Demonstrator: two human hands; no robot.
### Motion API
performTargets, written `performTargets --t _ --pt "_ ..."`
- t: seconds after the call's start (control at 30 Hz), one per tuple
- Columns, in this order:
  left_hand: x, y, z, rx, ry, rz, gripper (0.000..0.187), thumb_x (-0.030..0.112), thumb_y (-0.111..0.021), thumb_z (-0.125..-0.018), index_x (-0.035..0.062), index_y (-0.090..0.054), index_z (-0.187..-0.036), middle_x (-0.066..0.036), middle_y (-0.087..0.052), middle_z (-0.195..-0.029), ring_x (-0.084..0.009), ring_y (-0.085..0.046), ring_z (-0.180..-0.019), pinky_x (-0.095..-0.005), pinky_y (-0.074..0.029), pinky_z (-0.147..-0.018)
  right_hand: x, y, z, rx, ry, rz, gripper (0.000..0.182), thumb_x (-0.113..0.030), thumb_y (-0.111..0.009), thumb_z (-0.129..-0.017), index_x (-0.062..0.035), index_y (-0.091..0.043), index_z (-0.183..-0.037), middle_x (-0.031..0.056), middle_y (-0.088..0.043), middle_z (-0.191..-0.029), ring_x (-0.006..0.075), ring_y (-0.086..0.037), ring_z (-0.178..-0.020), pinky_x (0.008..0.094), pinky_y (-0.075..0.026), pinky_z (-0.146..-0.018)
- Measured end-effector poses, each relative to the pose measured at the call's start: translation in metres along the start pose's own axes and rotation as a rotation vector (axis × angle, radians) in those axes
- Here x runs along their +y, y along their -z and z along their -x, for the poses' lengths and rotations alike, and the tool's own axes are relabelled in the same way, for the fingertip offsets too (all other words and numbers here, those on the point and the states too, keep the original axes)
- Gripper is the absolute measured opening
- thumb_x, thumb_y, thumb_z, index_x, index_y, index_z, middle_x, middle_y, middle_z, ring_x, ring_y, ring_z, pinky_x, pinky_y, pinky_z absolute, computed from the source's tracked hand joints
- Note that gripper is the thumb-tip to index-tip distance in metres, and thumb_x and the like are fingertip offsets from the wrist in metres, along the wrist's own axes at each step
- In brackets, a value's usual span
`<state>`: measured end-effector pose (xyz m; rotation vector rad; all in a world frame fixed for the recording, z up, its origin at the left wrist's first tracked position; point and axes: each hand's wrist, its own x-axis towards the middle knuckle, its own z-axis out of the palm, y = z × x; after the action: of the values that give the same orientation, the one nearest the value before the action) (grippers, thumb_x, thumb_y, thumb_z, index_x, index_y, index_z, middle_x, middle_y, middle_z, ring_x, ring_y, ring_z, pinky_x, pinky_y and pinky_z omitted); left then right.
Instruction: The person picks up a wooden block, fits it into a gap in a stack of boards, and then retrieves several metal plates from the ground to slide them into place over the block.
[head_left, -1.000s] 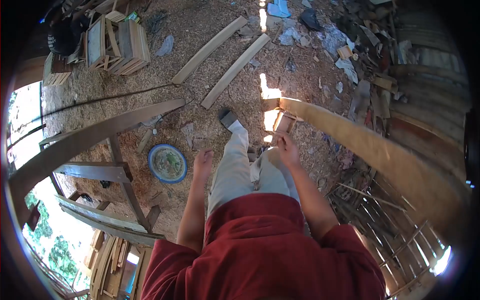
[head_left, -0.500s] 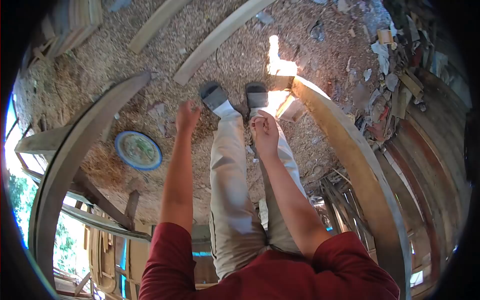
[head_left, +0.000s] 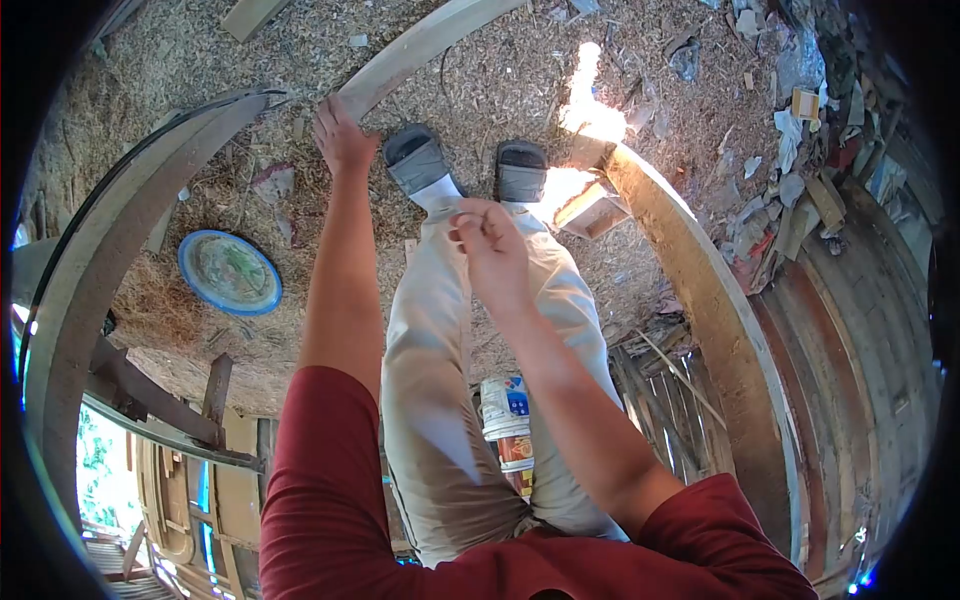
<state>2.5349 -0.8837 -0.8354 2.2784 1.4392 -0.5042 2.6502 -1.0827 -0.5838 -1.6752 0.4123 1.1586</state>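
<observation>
My left hand [head_left: 343,142] is at the near end of a curved-looking wooden plank [head_left: 415,55] lying on the ground. It covers the plank's end, with the fingers along its left edge and the thumb on the right. My right hand [head_left: 490,245] hangs above my trouser legs, just below the sandals. Its fingers are loosely curled in, and nothing shows in them. Left of my left forearm, a round blue-rimmed basin [head_left: 268,300] with a dirty inside rests on the ground.
Large beams stand at the left [head_left: 130,200] and right [head_left: 700,290]. A small wooden block [head_left: 600,215] lies in sunlight by the right beam. Scraps and plastic litter [head_left: 790,200] pile up at the right. Behind my legs are stacked buckets [head_left: 508,425]. Shavings [head_left: 470,100] cover the ground.
My left hand has reached forward to the plank's end and now touches it. My right hand has moved left in view, still curled. The view has shifted, bringing the buckets into sight.
</observation>
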Motion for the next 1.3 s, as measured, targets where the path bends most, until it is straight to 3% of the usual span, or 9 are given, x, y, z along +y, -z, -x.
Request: performTargets --t 0.17,0.27,0.37,0.6,0.8,1.07,1.1,1.2,1.3 --pt "-0.009 -0.008 -0.024 0.06 0.025 -0.082 0.098 0.027 -0.094 -0.074 0.0108 -0.039 -0.154 -0.014 -0.047 -0.152 -0.0367 -0.049 -0.141 -0.0482 -0.048 -0.113 0.008 -0.013 -0.001 -0.056 0.014 -0.069 0.019 -0.007 -0.059 -0.108 0.0011 -0.064 -0.123 0.0021 -0.068 -0.094 0.0085 -0.063 -0.086 0.0246 -0.051 -0.078" --pt "-0.009 -0.001 -0.045 -0.103 0.09 -0.137 0.086 0.026 -0.095 -0.071 0.0112 -0.048 -0.142 -0.014 -0.055 -0.142 -0.0355 -0.057 -0.133 -0.0483 -0.053 -0.106 0.005 -0.012 0.002 0.0 -0.023 -0.042 0.019 -0.008 -0.059 -0.108 0.0014 -0.064 -0.124 0.0036 -0.07 -0.097 0.0097 -0.064 -0.088 0.0259 -0.052 -0.08" --pt "-0.008 0.0 -0.05 -0.038 0.042 -0.137 0.076 0.027 -0.096 -0.069 0.011 -0.054 -0.13 -0.013 -0.06 -0.133 -0.0363 -0.063 -0.123 -0.0499 -0.054 -0.102 0.002 -0.009 0.007 -0.016 -0.114 -0.096 0.02 -0.009 -0.059 -0.108 0.0015 -0.064 -0.124 0.0059 -0.072 -0.101 0.0109 -0.067 -0.091 0.0275 -0.054 -0.085" --pt "-0.011 0.015 -0.014 0.054 -0.149 -0.14 0.076 0.027 -0.096 -0.068 0.009 -0.056 -0.13 -0.016 -0.06 -0.132 -0.0399 -0.065 -0.117 -0.0533 -0.053 -0.099 0.014 0.016 -0.001 0.028 -0.073 -0.094 0.019 -0.009 -0.059 -0.108 0.0003 -0.064 -0.124 0.0035 -0.069 -0.097 0.0101 -0.064 -0.087 0.026 -0.052 -0.08" --pt "0.027 0.077 0.084 0.132 -0.249 0.304 0.077 0.02 -0.091 -0.067 0.005 -0.054 -0.133 -0.022 -0.058 -0.128 -0.0469 -0.059 -0.119 -0.0545 -0.051 -0.101 0.038 0.051 -0.012 0.091 0.096 -0.023 0.017 -0.008 -0.06 -0.108 -0.0021 -0.064 -0.124 0.0033 -0.067 -0.094 0.0097 -0.061 -0.082 0.026 -0.051 -0.076" --pt "0.156 0.306 0.201 0.328 -0.367 0.636 0.072 0.015 -0.096 -0.06 0.0043 -0.063 -0.122 -0.019 -0.063 -0.114 -0.0427 -0.062 -0.109 -0.0519 -0.051 -0.096 -0.003 0.103 0.022 0.184 0.298 0.119 0.031 -0.009 -0.07 -0.102 -0.0063 -0.062 -0.132 0.0029 -0.067 -0.098 0.0104 -0.065 -0.088 0.0262 -0.055 -0.078" --pt "0.171 0.337 0.214 0.372 -0.379 0.631 0.072 0.015 -0.096 -0.06 0.0043 -0.063 -0.122 -0.019 -0.063 -0.114 -0.0427 -0.062 -0.109 -0.0519 -0.051 -0.096 -0.008 0.113 0.027 0.105 0.312 -0.06 0.031 -0.009 -0.07 -0.102 -0.0051 -0.062 -0.132 0.0022 -0.065 -0.096 0.0104 -0.065 -0.087 0.025 -0.054 -0.075" --pt "0.208 0.435 0.254 0.513 -0.471 0.716 0.073 0.02 -0.098 -0.056 0.0055 -0.065 -0.119 -0.016 -0.064 -0.108 -0.0399 -0.063 -0.103 -0.0505 -0.05 -0.095 -0.086 0.118 0.083 0.131 0.291 0.132 0.028 -0.007 -0.067 -0.103 -0.0023 -0.062 -0.13 0.0022 -0.062 -0.092 0.0091 -0.061 -0.073 0.0241 -0.054 -0.069" --pt "0.226 0.533 0.323 0.583 -0.607 0.575 0.073 0.028 -0.097 -0.049 0.0082 -0.069 -0.113 -0.011 -0.065 -0.103 -0.035 -0.063 -0.1 -0.0474 -0.046 -0.096 -0.11 0.135 0.109 0.031 0.669 0.118 0.032 -0.004 -0.067 -0.101 -0.0021 -0.06 -0.131 0.0028 -0.063 -0.092 0.009 -0.059 -0.068 0.0241 -0.053 -0.065"
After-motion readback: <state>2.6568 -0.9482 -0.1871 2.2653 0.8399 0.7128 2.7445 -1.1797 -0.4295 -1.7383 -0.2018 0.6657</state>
